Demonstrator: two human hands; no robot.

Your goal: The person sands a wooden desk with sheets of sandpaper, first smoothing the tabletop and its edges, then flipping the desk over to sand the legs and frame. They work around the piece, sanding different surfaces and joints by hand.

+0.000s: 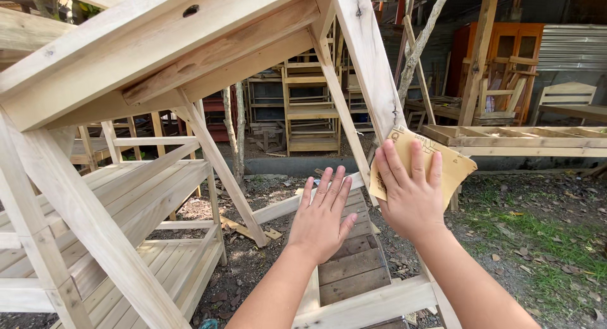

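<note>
A bare wooden table frame [158,44] lies tipped over in front of me, its legs pointing away. My right hand [410,190] presses a tan sheet of sandpaper [456,168] flat against one pale leg [370,63] of the frame, fingers spread over the sheet. My left hand [321,218] is held flat with fingers together, palm down, just left of that leg over a slatted lower shelf [351,266]. It holds nothing.
Unfinished slatted shelving [126,196] stands at left. More wooden frames [310,101] and an orange cabinet [506,51] stand behind. A plank bench [525,139] is at right. Dirt, leaves and grass [537,234] cover the ground.
</note>
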